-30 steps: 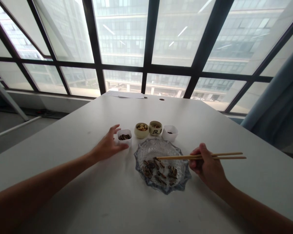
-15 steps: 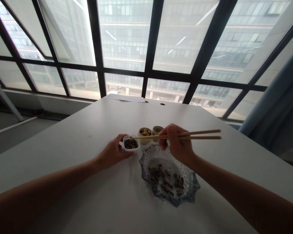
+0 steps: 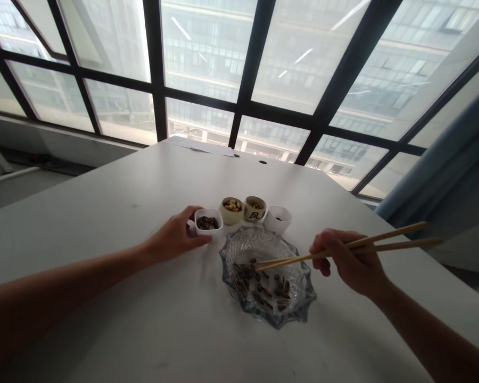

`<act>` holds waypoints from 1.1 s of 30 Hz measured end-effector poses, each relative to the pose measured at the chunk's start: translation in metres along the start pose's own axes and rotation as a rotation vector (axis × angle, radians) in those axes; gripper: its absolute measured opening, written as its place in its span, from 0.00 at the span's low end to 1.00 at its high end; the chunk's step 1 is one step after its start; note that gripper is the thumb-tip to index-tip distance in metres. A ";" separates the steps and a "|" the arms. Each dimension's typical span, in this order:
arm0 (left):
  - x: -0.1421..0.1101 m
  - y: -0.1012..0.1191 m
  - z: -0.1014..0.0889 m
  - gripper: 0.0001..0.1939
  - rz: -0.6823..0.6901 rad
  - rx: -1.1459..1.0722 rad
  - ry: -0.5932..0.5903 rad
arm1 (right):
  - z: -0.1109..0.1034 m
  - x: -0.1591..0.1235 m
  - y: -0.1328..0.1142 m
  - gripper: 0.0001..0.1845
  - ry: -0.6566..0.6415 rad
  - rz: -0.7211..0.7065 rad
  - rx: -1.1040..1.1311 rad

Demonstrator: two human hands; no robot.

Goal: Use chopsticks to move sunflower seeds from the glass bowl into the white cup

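Note:
My left hand (image 3: 179,234) grips a small white cup (image 3: 208,232) from its left side, and dark striped seeds, like sunflower seeds (image 3: 207,223), lie inside. In my right hand (image 3: 347,260) is a pair of wooden chopsticks (image 3: 299,258), held closed around by my fingers. Their tips are down among dark seeds and small round dark pieces (image 3: 259,287) in a clear glass bowl with a pointed rim (image 3: 277,319). Whether the tips pinch a piece, I cannot tell.
Behind the glass bowl stand a cream cup of pale nuts (image 3: 232,214), a cream cup with a dark mark (image 3: 255,209) and another white cup (image 3: 277,221) with a few dark bits. Paper (image 3: 199,147) lies at the far end of the white table (image 3: 163,186), before the windows.
My right hand has moved right and down, bringing the chopstick tips from the left white cup into the glass bowl. My left hand still holds its cup. The view has shifted slightly.

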State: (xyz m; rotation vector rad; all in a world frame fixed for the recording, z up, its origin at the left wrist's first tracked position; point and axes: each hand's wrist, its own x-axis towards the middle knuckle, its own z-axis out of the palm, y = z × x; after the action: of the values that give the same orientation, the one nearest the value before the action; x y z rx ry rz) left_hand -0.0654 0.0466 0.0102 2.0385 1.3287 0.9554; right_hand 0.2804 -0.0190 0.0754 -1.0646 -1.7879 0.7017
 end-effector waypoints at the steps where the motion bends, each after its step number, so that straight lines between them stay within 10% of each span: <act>1: 0.000 0.000 0.000 0.37 -0.002 0.006 0.003 | 0.001 -0.002 0.001 0.26 -0.016 -0.009 -0.012; 10: 0.000 -0.002 0.001 0.38 0.000 0.021 0.012 | 0.004 -0.003 -0.020 0.20 -0.236 -0.338 -0.211; 33: -0.001 -0.002 0.000 0.38 -0.005 0.026 0.003 | 0.002 -0.009 -0.035 0.20 -0.177 -0.196 -0.221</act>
State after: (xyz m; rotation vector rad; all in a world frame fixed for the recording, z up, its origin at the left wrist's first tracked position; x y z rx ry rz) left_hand -0.0666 0.0462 0.0085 2.0530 1.3538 0.9434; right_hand 0.2679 -0.0432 0.0993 -0.9764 -2.1281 0.4998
